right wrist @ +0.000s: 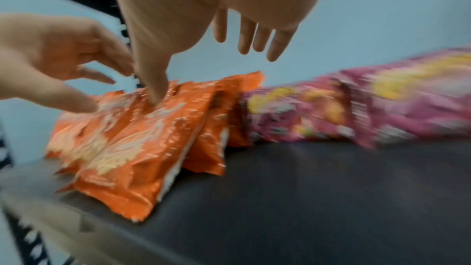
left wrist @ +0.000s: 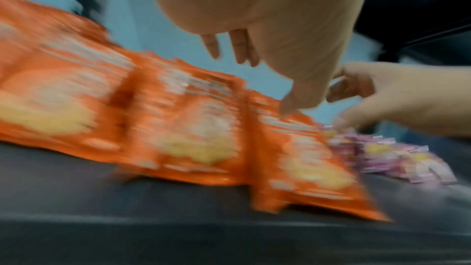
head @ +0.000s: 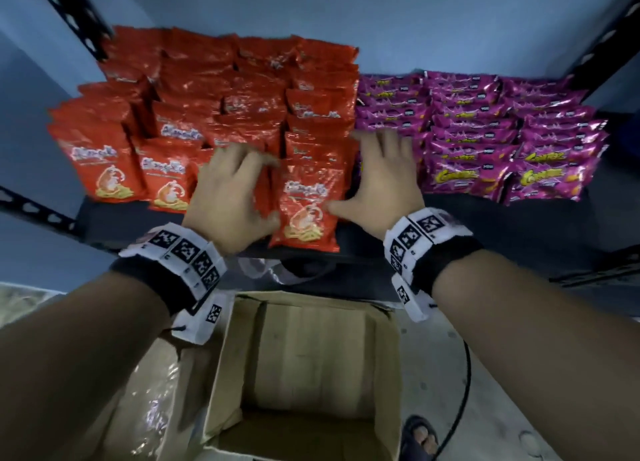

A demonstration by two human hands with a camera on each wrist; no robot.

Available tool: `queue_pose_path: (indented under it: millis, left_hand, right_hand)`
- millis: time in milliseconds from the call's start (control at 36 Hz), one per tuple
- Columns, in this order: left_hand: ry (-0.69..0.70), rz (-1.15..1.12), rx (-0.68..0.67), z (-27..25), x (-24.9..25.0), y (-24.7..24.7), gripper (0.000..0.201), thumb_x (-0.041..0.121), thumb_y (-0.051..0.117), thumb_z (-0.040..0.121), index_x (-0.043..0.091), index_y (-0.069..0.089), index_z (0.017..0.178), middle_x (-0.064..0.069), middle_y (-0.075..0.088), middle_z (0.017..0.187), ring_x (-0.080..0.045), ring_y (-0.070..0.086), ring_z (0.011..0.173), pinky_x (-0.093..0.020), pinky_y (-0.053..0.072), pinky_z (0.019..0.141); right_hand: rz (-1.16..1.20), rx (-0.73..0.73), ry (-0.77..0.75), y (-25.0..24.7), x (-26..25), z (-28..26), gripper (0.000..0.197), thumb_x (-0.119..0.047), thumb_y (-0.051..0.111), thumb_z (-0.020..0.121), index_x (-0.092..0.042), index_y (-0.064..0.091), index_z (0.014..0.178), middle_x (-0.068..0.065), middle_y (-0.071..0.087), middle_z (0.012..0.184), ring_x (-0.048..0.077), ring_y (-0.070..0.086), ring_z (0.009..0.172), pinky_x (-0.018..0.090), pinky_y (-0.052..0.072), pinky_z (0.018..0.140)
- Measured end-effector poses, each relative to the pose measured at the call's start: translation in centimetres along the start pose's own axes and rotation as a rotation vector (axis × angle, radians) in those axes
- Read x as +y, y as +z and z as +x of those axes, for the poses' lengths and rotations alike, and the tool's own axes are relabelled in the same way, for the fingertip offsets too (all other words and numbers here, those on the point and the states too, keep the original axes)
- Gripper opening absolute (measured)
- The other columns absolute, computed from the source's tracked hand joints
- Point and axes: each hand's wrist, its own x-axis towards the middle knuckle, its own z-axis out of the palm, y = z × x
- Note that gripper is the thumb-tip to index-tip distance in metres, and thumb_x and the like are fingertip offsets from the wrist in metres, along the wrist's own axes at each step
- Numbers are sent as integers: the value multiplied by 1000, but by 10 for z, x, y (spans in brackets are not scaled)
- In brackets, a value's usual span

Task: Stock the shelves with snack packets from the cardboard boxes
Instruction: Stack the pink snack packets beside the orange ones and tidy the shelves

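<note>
Rows of red-orange snack packets fill the left of the dark shelf; purple packets fill the right. One red-orange packet leans at the front of its row, between my hands. My left hand hovers with fingers spread, its thumb at the packet's left edge. My right hand is spread too, thumb touching the packet's right side. The left wrist view is blurred: left hand open, thumb tip on a packet. Right hand shows straight fingers, thumb on the packet.
An open cardboard box sits on the floor below the shelf's front edge; no packets show inside. Crumpled clear plastic lies to its left. A black cable and a sandalled foot are at its right. Black perforated uprights frame the shelf.
</note>
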Motion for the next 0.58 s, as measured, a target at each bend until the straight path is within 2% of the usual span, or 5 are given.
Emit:
queue_pose_path:
  millis: [83,194,278,444,583]
  left_hand:
    - [-11,155,-67,-2,-31,-7,113,61,78,54,14,37,148,-17,42,145,-41,44,128,-61,38,105]
    - [-99,258,-254,0,-57,-7,159,60,95,35,18,6,160,-12,15,164,-37,15,151,-65,10,122]
    - [-86,270,-276,4,-67,0,159,59,95,40,19,1,161,-11,9,166,-35,10,153,-60,5,124]
    - [-9,251,-196,15,-75,6,151,58,94,46,14,6,161,-18,19,159,-37,18,148,-62,12,123]
    - [9,286,-172,27,-80,11,149,64,90,47,14,7,161,-16,14,163,-37,15,151,-62,5,123]
  right_hand:
    - [-161,-150,-78,14,-26,12,136,-73,87,46,-24,24,157,11,29,154,34,26,141,57,30,115]
    - [-259,-244,-119,39,-43,21,157,-77,87,39,-22,5,161,16,8,165,36,6,152,62,10,121]
    - [-297,-263,-101,51,-47,26,162,-79,86,36,-20,2,161,17,5,166,37,5,153,64,6,122]
    - [-305,-224,-84,51,-51,38,156,-68,91,41,-14,8,161,16,16,161,36,15,150,61,12,122]
    - [-347,-160,-113,55,-51,47,153,-70,89,39,-10,16,160,15,27,153,35,26,142,60,16,121]
